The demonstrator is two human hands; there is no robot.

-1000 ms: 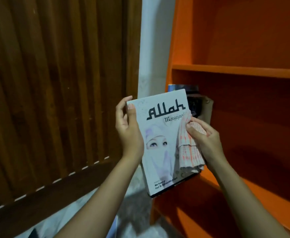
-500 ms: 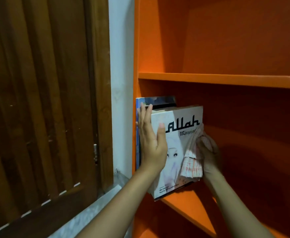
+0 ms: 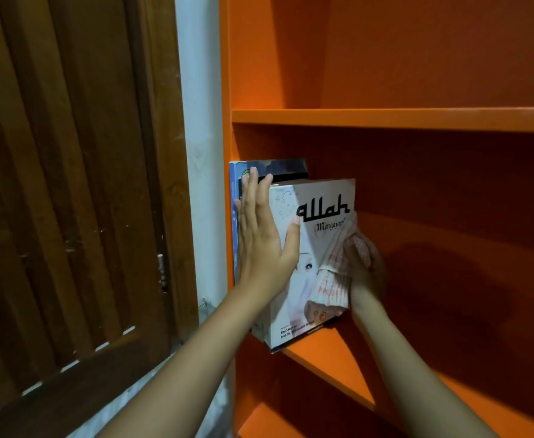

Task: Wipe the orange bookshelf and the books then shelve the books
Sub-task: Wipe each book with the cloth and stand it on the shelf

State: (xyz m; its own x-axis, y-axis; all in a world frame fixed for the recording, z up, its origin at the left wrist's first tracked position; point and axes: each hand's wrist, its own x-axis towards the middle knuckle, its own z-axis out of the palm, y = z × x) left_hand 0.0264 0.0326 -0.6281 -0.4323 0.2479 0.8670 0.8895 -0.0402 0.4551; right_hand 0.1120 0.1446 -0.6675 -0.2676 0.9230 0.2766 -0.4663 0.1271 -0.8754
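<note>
A white book with black lettering stands on the middle board of the orange bookshelf, its lower corner just over the front edge. It leans against a few books at the shelf's left wall. My left hand lies flat and spread on the spines and the white book's cover, thumb on the cover. My right hand is inside the shelf at the book's right edge, holding a red-and-white checked cloth that hangs over the cover.
A dark wooden slatted door fills the left, with a white wall strip between it and the shelf. The upper compartment and the board below hold nothing in view.
The white book went from in front of the shelf into the middle compartment, against the other books. My left hand opened from gripping its edge to pressing flat. The camera came closer.
</note>
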